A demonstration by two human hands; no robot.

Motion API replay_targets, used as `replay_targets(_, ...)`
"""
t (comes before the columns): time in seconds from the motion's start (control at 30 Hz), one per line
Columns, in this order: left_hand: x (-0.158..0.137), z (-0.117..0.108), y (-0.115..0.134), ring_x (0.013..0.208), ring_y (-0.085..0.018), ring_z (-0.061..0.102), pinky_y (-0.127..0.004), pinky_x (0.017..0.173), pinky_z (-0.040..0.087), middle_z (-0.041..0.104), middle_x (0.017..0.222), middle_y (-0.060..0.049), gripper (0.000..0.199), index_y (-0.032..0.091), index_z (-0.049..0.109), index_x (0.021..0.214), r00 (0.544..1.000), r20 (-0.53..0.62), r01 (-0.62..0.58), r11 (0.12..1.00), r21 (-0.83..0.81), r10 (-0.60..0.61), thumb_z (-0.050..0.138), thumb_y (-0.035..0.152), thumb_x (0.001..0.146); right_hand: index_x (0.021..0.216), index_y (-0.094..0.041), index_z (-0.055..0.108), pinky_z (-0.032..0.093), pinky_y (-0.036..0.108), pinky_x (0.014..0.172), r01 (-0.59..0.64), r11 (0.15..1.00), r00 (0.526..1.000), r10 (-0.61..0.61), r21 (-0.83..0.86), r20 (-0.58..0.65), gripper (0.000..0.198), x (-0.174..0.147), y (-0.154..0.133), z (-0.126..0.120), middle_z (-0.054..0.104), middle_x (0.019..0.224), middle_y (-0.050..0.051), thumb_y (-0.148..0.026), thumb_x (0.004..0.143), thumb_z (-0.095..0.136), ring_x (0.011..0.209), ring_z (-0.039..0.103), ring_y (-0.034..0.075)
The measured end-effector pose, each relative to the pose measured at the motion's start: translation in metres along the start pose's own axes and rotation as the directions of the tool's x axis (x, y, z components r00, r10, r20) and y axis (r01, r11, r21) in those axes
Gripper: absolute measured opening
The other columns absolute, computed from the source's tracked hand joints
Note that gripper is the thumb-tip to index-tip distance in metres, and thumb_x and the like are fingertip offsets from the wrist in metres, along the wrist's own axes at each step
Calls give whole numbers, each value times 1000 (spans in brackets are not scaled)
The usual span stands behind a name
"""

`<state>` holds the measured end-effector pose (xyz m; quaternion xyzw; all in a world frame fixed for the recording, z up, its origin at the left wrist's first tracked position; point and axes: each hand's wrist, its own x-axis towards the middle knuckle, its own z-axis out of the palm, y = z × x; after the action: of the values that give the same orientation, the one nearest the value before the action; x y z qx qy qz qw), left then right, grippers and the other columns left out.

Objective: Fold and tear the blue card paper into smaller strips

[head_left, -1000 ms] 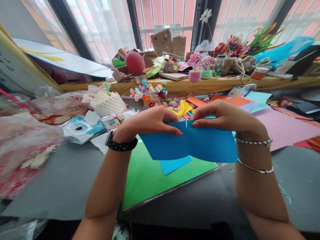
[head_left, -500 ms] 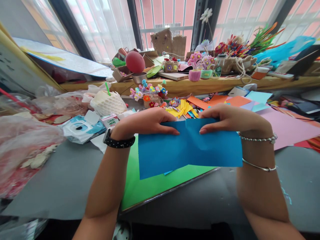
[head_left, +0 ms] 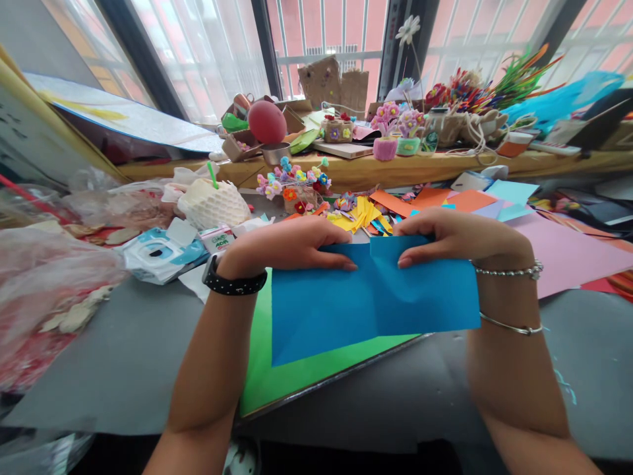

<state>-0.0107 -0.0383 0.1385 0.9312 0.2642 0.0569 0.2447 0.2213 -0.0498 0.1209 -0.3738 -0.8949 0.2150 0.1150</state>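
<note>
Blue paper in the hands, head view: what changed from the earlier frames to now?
The right hand moved right and slightly down, away from the left hand. The blue paper's left lower corner dropped, and the paper now hides the smaller blue piece seen earlier on the green sheet. Nothing newly grasped or let go: both hands still pinch the paper's top edge. Green sheet unmoved.

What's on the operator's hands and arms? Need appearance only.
Left hand: ungloved, black band with white dots at wrist. Right hand: ungloved, silver beaded bracelet, thin silver bangle farther up. No sleeves visible.
</note>
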Motion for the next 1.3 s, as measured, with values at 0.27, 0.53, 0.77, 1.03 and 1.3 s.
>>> replay_targets(0.27,-1,-2,2,67,-11,54,-18,61,36,63,76,2,16,20,63,78,1000,-3,24,1000,-18,-24,53,32,72,71,-20,58,35,23,51,-1,997,1000,1,79,-3,30,-1,2,-1,54,65,-2,-50,67,56,59,47,11)
replay_targets(0.53,-2,-8,-19,59,-10,49,-19,57,35,57,64,2,26,17,61,72,975,-214,92,986,141,-61,50,41,74,99,-19,54,39,22,47,-40,869,852,287,493,-437,43,5,18,2,60,77,3,-46,66,59,61,53,12)
replay_targets(0.77,4,-7,-41,56,-9,48,-19,55,35,57,61,2,30,15,59,65,943,-310,140,989,39,-121,52,44,71,81,-19,62,49,31,56,-138,754,834,438,642,-336,31,16,33,10,65,81,6,-40,59,66,67,59,18)
replay_targets(1.03,16,4,-73,72,-15,59,-27,65,47,63,85,-6,37,15,59,93,717,-590,-109,776,-622,-372,61,39,66,83,-25,62,50,36,59,16,804,613,462,595,-641,28,23,45,12,65,87,4,-41,60,64,75,59,21)
replay_targets(1.3,28,17,-68,86,-22,60,-33,76,49,63,98,-8,43,16,59,95,667,-631,-166,747,-644,-395,68,35,58,86,-23,61,50,35,57,29,828,600,434,560,-672,31,23,47,12,65,87,4,-43,63,60,78,59,22)
